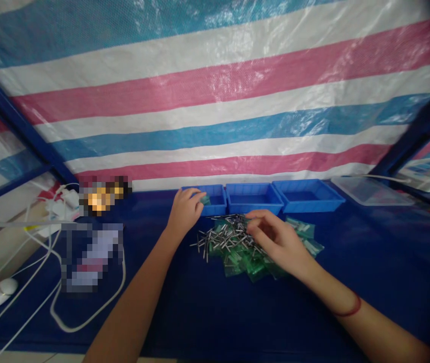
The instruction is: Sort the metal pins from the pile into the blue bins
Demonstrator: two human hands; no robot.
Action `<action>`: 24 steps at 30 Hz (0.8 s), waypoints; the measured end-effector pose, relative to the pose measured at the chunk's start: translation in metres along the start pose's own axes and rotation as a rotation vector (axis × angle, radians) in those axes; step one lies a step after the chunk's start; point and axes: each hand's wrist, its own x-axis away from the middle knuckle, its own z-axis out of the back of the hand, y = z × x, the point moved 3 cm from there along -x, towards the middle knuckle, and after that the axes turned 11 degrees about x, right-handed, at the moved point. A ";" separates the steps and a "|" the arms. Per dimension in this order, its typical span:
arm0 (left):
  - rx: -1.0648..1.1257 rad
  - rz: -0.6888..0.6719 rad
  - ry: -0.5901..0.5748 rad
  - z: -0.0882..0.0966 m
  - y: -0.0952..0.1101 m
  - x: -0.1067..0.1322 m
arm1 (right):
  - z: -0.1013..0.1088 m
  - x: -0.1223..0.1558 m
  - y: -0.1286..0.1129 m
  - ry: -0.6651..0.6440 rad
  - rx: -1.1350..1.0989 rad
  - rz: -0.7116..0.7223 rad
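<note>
Far left of the blue counter (200, 312): white mouse (1, 291) and loose white cables (86, 322). Left hand (184, 209) is at the near-left corner of the left bin (218, 187), grip closed, fingertips pinching a small green bag (205, 200) just over the rim. Metal pins (218, 237) lie scattered in front of the bins, on top of a pile of green bags (249, 264). Right hand (275, 237) sits on that pile, fingers bunched down into the pins; can't tell if the grip has one. Red string (349, 308) on that wrist. Middle bin (255, 206) and right bin (309, 205) sit in a row touching the left one, clear tray (370, 194) further right. Striped tarp (215, 101) behind
</note>
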 end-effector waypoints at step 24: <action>0.781 0.185 -0.288 0.008 0.063 0.051 | -0.013 -0.008 -0.036 -0.086 0.256 0.192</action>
